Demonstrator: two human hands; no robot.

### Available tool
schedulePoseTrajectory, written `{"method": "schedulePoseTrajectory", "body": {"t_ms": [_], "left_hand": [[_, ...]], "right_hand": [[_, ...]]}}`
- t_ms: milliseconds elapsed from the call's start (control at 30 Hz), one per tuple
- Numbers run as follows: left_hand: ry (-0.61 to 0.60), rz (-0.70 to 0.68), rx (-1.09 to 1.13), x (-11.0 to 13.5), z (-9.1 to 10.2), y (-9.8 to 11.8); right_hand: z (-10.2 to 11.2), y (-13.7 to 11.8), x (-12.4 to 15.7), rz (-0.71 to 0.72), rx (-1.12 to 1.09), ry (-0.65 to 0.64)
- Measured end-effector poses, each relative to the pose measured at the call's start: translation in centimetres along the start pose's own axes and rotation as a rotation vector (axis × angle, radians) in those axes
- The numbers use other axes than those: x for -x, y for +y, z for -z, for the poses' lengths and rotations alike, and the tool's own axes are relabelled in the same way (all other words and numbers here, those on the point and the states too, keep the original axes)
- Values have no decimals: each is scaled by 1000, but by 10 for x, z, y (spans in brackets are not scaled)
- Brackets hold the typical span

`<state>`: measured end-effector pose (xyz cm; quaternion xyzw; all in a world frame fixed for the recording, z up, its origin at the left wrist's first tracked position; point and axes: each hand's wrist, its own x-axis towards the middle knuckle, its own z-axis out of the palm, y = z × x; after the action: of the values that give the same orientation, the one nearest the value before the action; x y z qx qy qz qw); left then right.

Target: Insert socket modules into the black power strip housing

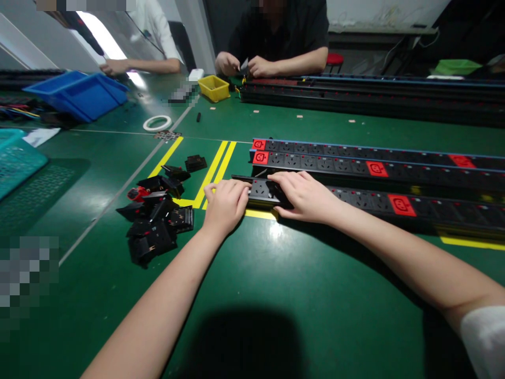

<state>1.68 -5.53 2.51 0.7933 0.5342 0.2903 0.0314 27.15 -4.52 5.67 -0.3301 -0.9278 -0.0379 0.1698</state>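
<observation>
- The left hand (225,206) lay with bent fingers over the near end of the front socket strip (366,199); its fingertips were partly hidden, so how firmly it gripped could not be told.
- The right hand (305,196) was closed across the same strip, thumb on the near side and fingers over the far side. The strip lay under both hands and ran off beyond the right one.
- A socket face (259,188) showed between the hands. Uneven pressing from either side could have left it tilted or badly seated.
- A dark piece (279,193) sat under the right fingers, mostly covered; a fingertip could have been pinched if it had snapped down suddenly.
- The strip's long far part had no hand on it, so a hard push at the held end might have swung it across the green table (252,289).
- Two more strips (315,162) lay just beyond the grip; such a swing could have knocked or scratched them.
- Left of the left hand, black modules (158,237) were heaped loosely; a careless reach might have toppled some.
</observation>
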Motion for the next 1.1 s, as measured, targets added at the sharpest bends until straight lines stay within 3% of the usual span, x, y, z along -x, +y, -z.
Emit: {"method": "schedulePoseTrajectory", "body": {"t_ms": [100, 167, 400, 700, 967, 1100], "left_hand": [[-67, -83, 10, 1, 1, 4], [-54, -53, 35, 1, 1, 3], [117, 156, 211, -4, 3, -6], [272, 486, 647, -13, -9, -31], [255, 471, 629, -12, -11, -32], [266, 474, 643, -12, -11, -31]], "right_hand": [[-1, -1, 0, 86, -4, 20], [-1, 0, 0, 131, -31, 13], [0, 2, 0, 178, -33, -35], [1, 2, 2, 195, 43, -78], [1, 0, 2, 205, 63, -92], [4, 3, -1, 178, -72, -106]]}}
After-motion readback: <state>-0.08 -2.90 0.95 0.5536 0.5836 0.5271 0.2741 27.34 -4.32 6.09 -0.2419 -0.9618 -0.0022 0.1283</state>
